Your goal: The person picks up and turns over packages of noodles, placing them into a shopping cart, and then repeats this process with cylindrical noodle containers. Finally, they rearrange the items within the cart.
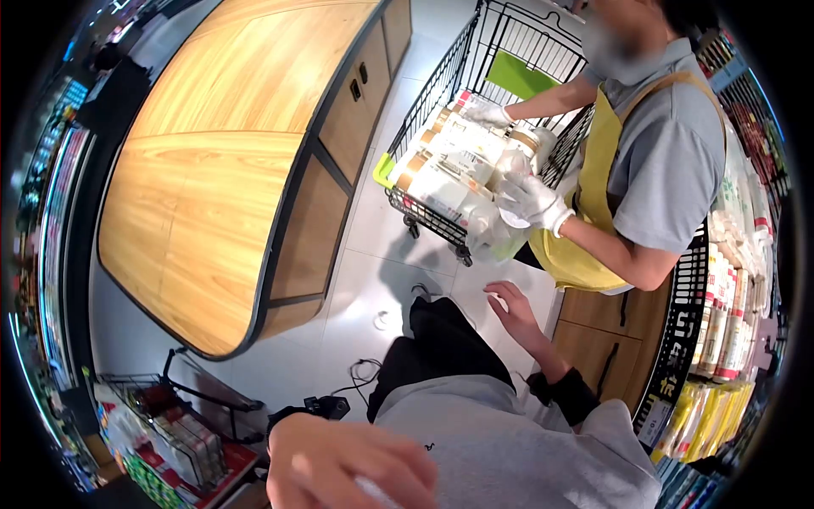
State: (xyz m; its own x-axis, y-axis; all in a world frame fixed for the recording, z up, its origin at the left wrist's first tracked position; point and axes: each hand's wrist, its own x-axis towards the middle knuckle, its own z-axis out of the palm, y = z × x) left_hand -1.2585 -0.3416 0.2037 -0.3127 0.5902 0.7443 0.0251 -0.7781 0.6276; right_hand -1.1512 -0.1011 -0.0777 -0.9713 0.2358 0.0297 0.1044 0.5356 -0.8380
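At the bottom of the head view, my left hand (348, 467) is raised close to the camera over my grey top, its fingers loosely spread and blurred at the tips, holding nothing visible. My right hand (511, 314) hangs in mid-air below the cart, fingers apart and with nothing in it. Beyond it, a shopping cart (437, 222) holds several white packages (466, 140) and jars with gold-coloured lids. A co-worker (670, 144) in a yellow apron and white gloves leans over the cart. One gloved hand (534, 202) is beside a clear plastic bag (492, 236); the other rests on the packages.
A large wooden-topped counter (212, 153) with dark edges fills the left. Behind the co-worker are shelves with packed goods (721, 322) above wooden drawers (602, 331). A second loaded cart (182, 441) stands at lower left. A black cable (363, 373) lies on the floor.
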